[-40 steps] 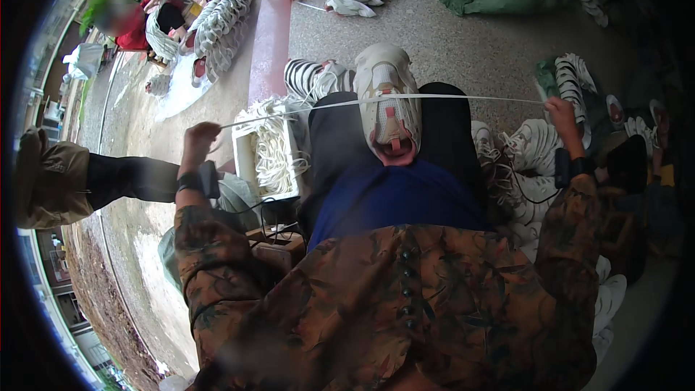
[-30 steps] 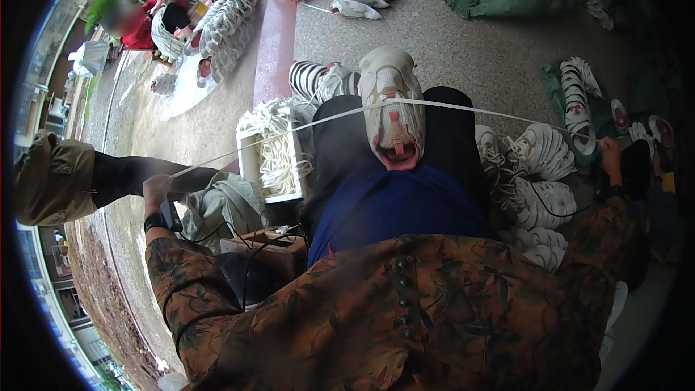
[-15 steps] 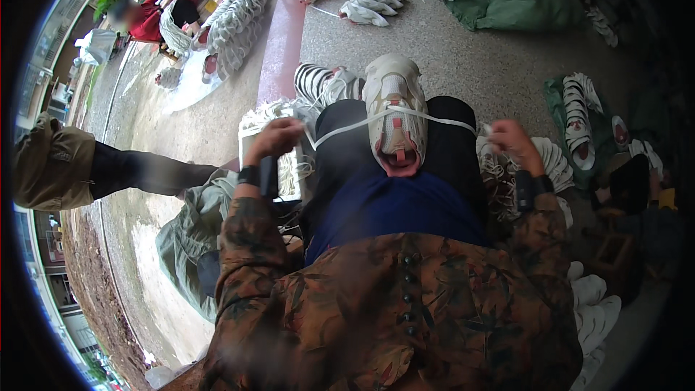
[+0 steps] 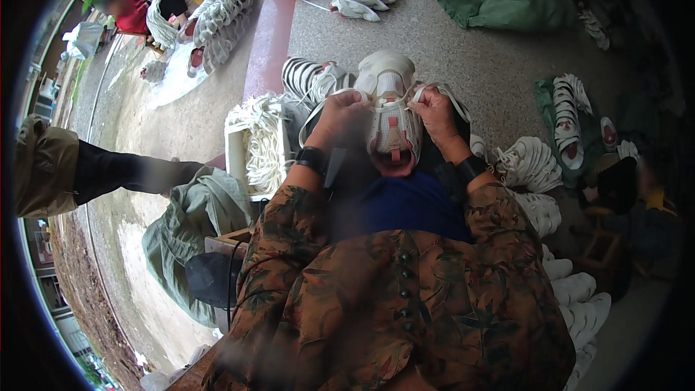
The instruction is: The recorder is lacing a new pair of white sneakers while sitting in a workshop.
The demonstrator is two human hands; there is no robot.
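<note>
A white sneaker with pink trim lies on my lap between my thighs, toe pointing away from me. A flat white shoelace runs across its upper, and its ends loop out on either side. My left hand is closed on the lace at the left edge of the shoe. On the other side, my right hand pinches the lace near the eyelets, thumb and finger together. Both hands are close to the sneaker's upper. The eyelets under my fingers are partly hidden.
To the left stands a white box of laces, beside a grey-green cloth. Stacked shoes line my right side. Farther off are a green sack, more shoes and a seated person. A person's leg extends from the left.
Both hands have come inward from wide apart to the sneaker's sides. The lace, stretched across my thighs before, now hangs in loops beside the shoe.
</note>
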